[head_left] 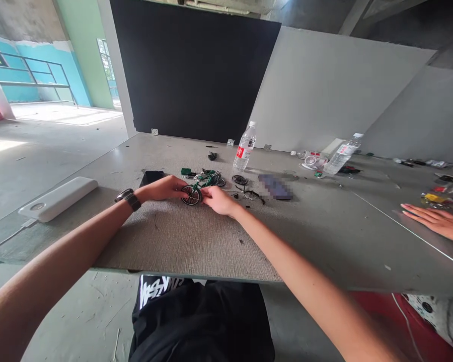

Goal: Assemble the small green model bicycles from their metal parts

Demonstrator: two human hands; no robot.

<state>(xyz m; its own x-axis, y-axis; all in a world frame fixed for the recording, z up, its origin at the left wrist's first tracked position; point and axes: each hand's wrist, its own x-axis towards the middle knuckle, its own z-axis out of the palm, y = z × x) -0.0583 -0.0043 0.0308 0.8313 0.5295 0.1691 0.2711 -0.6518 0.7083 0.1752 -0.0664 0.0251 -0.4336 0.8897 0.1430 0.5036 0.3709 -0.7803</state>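
A small green model bicycle (210, 177) stands on the table in front of me, one spoked wheel (191, 196) turned towards me. From the left, my left hand (169, 188) closes its fingers on that wheel's rim. Opposite it, my right hand (219, 201) pinches the wheel's right side; its fingertips are partly hidden. Just right of the bicycle lie a loose black wheel (239, 179) and a thin black and silver part (251, 192). Behind my left hand are a green piece (186, 171) and a dark box (152, 177).
A water bottle (245, 147) stands behind the parts, and another bottle (343, 155) leans farther right. A blurred flat object (275, 187) lies right of the parts. At left rests a white cabled device (60, 198). Another person's hand (438, 221) lies at far right.
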